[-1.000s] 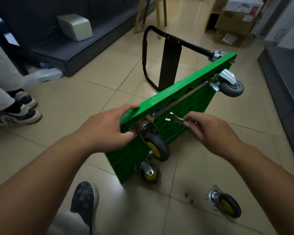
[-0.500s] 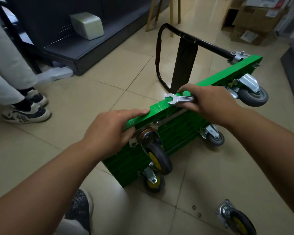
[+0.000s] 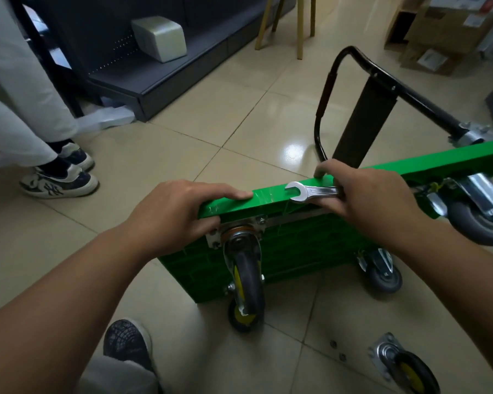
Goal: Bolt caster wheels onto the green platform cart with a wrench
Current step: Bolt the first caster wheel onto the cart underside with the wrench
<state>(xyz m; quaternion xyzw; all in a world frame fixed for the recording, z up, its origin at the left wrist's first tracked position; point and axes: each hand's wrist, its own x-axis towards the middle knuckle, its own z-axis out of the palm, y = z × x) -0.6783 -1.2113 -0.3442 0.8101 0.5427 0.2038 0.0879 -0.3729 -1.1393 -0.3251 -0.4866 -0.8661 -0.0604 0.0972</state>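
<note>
- Find the green platform cart tipped up on one long edge in the middle of the tiled floor, with its ribbed underside turned near and its black handle lying out on the far side.
- Note the left hand gripping the upper rim at its left corner, fingers laid along the top and thumb tucked beneath, just above a yellow-hubbed caster.
- Note the right hand further right on the same rim, fingers curled over it and pinching the wrench flat against the edge, open end pointing left and engaged on no bolt.
- Count what look like four wheels on the underside: two yellow-hubbed at the left end, two grey casters at the right.
- See also a loose caster on the tiles near right, with small fasteners just beside it.
- Expect a stiff, hard plastic deck, probably moderate in weight, yet unsteady on edge and likely to slide on glossy tile.
- Take hold along the rim with hands spread apart, as here, or by the underside ribs.
- Avoid holding by the swivel casters, likely to swing and pinch.
- Treat the wrench as slick, rigid steel, best gripped far down the shank for leverage.
</note>
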